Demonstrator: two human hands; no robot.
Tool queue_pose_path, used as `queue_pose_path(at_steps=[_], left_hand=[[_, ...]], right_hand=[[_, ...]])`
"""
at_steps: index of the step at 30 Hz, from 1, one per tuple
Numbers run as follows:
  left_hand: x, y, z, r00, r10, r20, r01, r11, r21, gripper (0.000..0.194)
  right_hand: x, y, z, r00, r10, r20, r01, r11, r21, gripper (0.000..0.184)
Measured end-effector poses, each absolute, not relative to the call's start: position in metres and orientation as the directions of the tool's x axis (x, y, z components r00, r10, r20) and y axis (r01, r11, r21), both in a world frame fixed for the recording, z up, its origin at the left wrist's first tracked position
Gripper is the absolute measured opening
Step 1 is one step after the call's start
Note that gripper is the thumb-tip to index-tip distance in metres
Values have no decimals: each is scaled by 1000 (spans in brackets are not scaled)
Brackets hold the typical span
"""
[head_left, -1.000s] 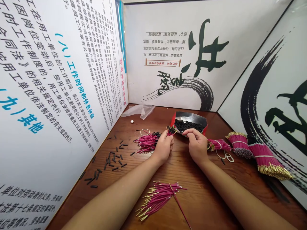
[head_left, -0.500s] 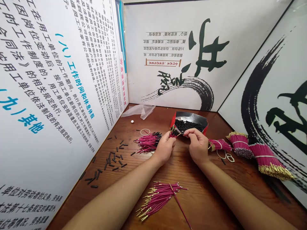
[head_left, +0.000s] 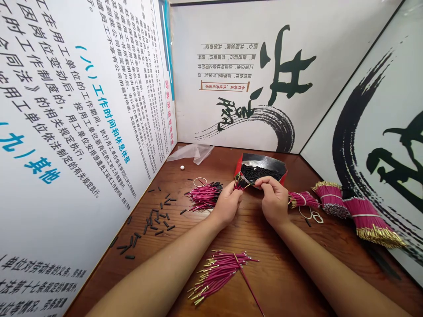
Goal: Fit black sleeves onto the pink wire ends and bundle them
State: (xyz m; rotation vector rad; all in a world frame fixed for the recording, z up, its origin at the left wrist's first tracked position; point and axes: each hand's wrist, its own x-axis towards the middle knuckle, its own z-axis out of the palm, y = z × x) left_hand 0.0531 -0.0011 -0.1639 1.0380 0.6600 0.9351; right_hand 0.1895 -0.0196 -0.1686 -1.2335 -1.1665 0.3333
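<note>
My left hand (head_left: 228, 203) is closed around a small bunch of magenta wires (head_left: 242, 183), whose ends point up, some gold and some capped with black sleeves. Close to those ends, my right hand (head_left: 275, 198) pinches thumb and forefinger together; a tiny dark piece may be at the fingertips, too small to make out. Just behind both hands stands an open red box (head_left: 283, 177) holding many short black sleeves (head_left: 259, 172). Left of my left hand lies a pile of magenta wires with black sleeved ends (head_left: 205, 196). Between my forearms, loose magenta wires with gold tips (head_left: 221, 275) are spread out.
Loose black sleeves (head_left: 155, 220) are scattered on the wooden table (head_left: 185, 237) at left. Banded wire bundles (head_left: 372, 222) and white rubber bands (head_left: 312, 215) lie at right. A clear plastic bag (head_left: 194, 152) is at the back. Printed panels (head_left: 231, 26) enclose the table.
My right hand has shifted very slightly to the right, a little away from the wire ends. My left hand and the wires in it stay nearly still.
</note>
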Motion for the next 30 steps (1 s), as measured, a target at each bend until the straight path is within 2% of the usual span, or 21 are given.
queue_pose_path(at_steps=[23, 30], left_hand=[[53, -2, -163, 509, 861, -7, -288, 179, 941, 9], [53, -1, -165, 505, 863, 1, -327, 191, 926, 11]], right_hand=[[186, -22, -168, 377, 735, 564, 384, 430, -817, 19], [186, -22, -170, 361, 740, 567, 361, 450, -817, 20]])
